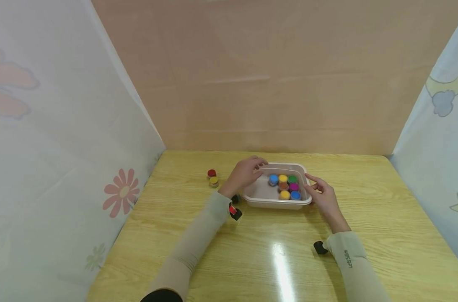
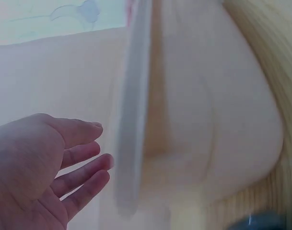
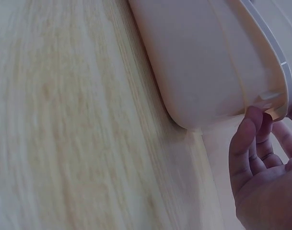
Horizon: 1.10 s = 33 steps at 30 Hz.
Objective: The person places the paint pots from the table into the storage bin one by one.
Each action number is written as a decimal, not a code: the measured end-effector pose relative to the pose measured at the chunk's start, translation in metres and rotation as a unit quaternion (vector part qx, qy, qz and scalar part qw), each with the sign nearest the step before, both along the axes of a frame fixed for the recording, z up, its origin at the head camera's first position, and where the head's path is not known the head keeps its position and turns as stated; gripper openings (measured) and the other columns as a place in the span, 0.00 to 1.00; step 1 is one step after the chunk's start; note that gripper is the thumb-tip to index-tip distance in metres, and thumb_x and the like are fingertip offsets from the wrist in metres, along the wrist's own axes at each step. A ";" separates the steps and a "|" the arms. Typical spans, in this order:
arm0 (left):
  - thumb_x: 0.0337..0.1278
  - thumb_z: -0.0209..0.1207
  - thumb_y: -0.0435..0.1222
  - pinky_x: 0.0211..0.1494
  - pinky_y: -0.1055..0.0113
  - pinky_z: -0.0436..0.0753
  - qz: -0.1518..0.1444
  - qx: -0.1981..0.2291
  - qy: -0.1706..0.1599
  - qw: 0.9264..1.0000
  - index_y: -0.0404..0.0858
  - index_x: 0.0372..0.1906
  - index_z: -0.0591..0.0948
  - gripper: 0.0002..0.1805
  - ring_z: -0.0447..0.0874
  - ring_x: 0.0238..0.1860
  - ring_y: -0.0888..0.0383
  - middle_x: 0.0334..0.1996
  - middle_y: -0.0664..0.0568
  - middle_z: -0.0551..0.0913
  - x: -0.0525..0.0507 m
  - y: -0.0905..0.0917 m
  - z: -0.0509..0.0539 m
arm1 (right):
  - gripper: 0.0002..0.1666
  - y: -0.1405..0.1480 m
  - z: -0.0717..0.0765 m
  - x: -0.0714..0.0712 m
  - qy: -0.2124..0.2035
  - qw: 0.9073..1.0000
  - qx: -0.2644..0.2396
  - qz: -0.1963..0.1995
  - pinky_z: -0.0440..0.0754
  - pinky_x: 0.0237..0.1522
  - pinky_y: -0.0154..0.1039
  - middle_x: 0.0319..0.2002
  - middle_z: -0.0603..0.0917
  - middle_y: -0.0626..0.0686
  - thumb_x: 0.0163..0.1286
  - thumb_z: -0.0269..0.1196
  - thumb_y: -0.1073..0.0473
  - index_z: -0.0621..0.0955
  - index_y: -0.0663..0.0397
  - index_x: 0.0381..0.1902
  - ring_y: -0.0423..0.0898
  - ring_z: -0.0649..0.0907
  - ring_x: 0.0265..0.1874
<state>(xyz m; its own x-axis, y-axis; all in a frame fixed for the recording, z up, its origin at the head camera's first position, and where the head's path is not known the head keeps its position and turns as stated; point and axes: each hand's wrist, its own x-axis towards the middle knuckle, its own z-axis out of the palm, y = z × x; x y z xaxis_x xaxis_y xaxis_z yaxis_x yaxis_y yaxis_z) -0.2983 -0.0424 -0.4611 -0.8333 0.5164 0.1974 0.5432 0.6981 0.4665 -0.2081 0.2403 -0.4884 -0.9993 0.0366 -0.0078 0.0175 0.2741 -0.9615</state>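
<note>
A pale pink plastic basin [image 1: 259, 192] with a white rim sits on the table. Several small jars with coloured lids stand in its right half: blue [image 1: 273, 180], yellow, green, brown [image 1: 283, 187] and purple [image 1: 294, 187] among them. At the basin's right end my right hand [image 1: 323, 199] holds the rim, fingertips under the lip in the right wrist view [image 3: 268, 177]. My left hand [image 1: 245, 174] is over the left end near the back rim, fingers loosely bent and holding nothing. The left wrist view shows its fingertips [image 2: 105, 163] close to the rim; contact is unclear.
Left of the left hand, a red-lidded jar [image 1: 211, 173] and a yellow-lidded jar [image 1: 213, 181] stand on the wooden table [image 1: 251, 251]. A dark-topped object [image 1: 236, 199] lies beside the left wrist, partly hidden. A brown backdrop [image 1: 229, 105] rises behind the table.
</note>
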 end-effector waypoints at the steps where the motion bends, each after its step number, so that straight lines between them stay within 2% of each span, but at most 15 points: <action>1: 0.72 0.63 0.39 0.56 0.64 0.85 0.005 0.002 0.000 1.000 0.46 0.62 0.83 0.17 0.85 0.51 0.59 0.56 0.55 0.84 0.001 -0.005 0.002 | 0.32 0.000 0.000 0.000 -0.001 1.000 0.002 0.000 0.87 0.26 0.41 0.32 0.77 0.51 0.77 0.63 0.60 0.70 0.65 0.74 0.39 0.77 0.22; 6: 0.71 0.64 0.40 0.55 0.60 0.86 0.023 0.022 0.004 0.999 0.46 0.63 0.82 0.19 0.85 0.52 0.56 0.57 0.55 0.84 0.004 -0.032 0.001 | 0.32 0.000 0.001 0.001 -0.007 1.000 0.005 -0.006 0.86 0.26 0.37 0.32 0.77 0.53 0.77 0.63 0.59 0.70 0.64 0.74 0.39 0.77 0.22; 10: 0.70 0.65 0.39 0.55 0.56 0.86 0.030 0.034 0.007 0.999 0.43 0.64 0.82 0.20 0.85 0.52 0.53 0.55 0.51 0.84 0.011 -0.054 -0.005 | 0.32 -0.001 0.001 0.001 -0.005 1.000 0.005 -0.006 0.86 0.26 0.38 0.33 0.78 0.55 0.77 0.63 0.60 0.70 0.65 0.74 0.39 0.77 0.22; 14: 0.70 0.65 0.37 0.57 0.55 0.86 0.039 0.029 0.001 0.999 0.43 0.64 0.81 0.21 0.85 0.53 0.51 0.55 0.49 0.84 0.020 -0.073 -0.016 | 0.31 -0.002 0.001 0.000 -0.002 1.000 0.004 -0.007 0.86 0.25 0.38 0.33 0.78 0.56 0.77 0.63 0.61 0.71 0.65 0.73 0.40 0.77 0.21; 19: 0.70 0.65 0.36 0.59 0.54 0.85 0.045 0.021 -0.030 0.998 0.42 0.66 0.79 0.22 0.85 0.55 0.50 0.57 0.47 0.84 0.033 -0.091 -0.031 | 0.32 -0.001 0.000 0.000 0.002 1.000 -0.001 0.002 0.87 0.25 0.41 0.33 0.78 0.54 0.77 0.62 0.60 0.70 0.66 0.74 0.39 0.77 0.21; 23: 0.69 0.66 0.39 0.60 0.54 0.85 0.045 0.007 -0.065 0.997 0.42 0.68 0.78 0.24 0.84 0.56 0.49 0.57 0.47 0.84 0.040 -0.100 -0.042 | 0.32 0.001 -0.006 -0.003 0.003 1.000 -0.005 0.001 0.86 0.24 0.41 0.33 0.78 0.54 0.78 0.62 0.60 0.69 0.66 0.74 0.38 0.76 0.20; 28: 0.68 0.67 0.41 0.61 0.53 0.83 0.031 0.003 -0.111 0.993 0.42 0.69 0.77 0.27 0.83 0.59 0.50 0.58 0.47 0.83 0.048 -0.104 -0.052 | 0.32 0.005 -0.017 -0.008 -0.002 1.000 -0.001 -0.006 0.86 0.24 0.40 0.34 0.78 0.53 0.78 0.61 0.60 0.69 0.64 0.75 0.38 0.76 0.20; 33: 0.66 0.68 0.40 0.62 0.53 0.83 0.010 0.002 -0.114 0.993 0.41 0.68 0.77 0.27 0.83 0.58 0.50 0.58 0.47 0.84 0.052 -0.102 -0.058 | 0.33 0.004 -0.014 -0.007 -0.004 1.000 -0.004 -0.005 0.86 0.24 0.39 0.33 0.77 0.52 0.78 0.62 0.60 0.69 0.63 0.75 0.39 0.76 0.20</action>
<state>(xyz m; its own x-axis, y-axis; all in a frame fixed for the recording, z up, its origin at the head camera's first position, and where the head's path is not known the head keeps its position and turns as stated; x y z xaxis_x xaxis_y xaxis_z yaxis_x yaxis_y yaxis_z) -0.2468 -0.1447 -0.5188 -0.8664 0.4993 0.0048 0.4099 0.7058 0.5778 -0.2154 0.2440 -0.5028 -0.9987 0.0471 -0.0170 0.0289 0.2661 -0.9635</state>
